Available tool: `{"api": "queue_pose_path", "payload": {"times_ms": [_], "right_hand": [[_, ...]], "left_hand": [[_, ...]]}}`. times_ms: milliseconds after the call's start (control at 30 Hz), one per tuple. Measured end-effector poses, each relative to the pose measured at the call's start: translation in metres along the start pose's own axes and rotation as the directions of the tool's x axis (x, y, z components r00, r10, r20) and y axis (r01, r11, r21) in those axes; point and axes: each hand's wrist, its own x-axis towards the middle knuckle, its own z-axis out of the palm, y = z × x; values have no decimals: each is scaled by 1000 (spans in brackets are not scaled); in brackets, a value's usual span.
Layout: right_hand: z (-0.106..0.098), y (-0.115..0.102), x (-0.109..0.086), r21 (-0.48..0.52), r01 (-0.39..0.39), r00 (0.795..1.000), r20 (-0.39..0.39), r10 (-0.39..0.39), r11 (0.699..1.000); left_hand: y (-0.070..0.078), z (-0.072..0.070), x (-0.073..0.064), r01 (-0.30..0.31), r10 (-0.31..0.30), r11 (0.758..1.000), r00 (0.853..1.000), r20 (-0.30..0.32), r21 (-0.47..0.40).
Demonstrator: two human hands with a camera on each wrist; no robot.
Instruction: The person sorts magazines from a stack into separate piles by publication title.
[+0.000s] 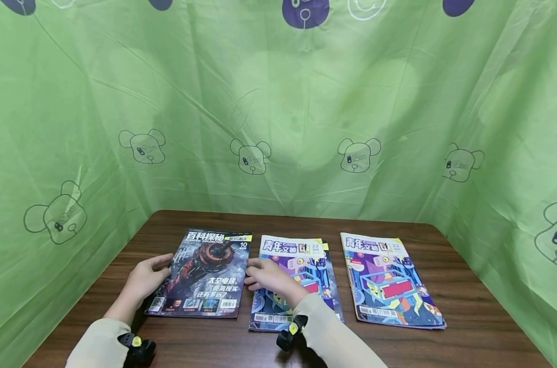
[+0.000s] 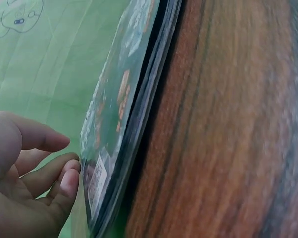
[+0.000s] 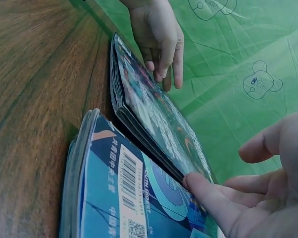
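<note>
Table (image 1: 191, 340) of brown wood bears a dark magazine (image 1: 206, 278) near its left side. The left hand (image 1: 145, 280) is loosely bent, thumb apart from the other fingers, tips at the magazine's left edge; whether they touch it cannot be told. The right hand (image 1: 273, 278) is loosely spread, one fingertip against the right edge, its wrist over the middle pile (image 1: 312, 271). That pile has a purple cover on top and a darker one showing along its right. The right pile (image 1: 393, 283), also purple, lies apart from it. A bear-patterned green curtain (image 1: 301, 112) hangs behind.
</note>
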Motion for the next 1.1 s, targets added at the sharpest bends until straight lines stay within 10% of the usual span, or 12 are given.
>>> {"api": "queue_pose_path", "payload": {"times_ms": [467, 1100], "right_hand": [[-7, 0, -7, 43, 63, 998, 4, -63, 997], [-30, 10, -7, 48, 40, 999, 0, -40, 998]], "left_hand": [[11, 7, -2, -84, 90, 988, 995, 38, -132], [22, 22, -2, -17, 51, 954, 993, 106, -298]]}}
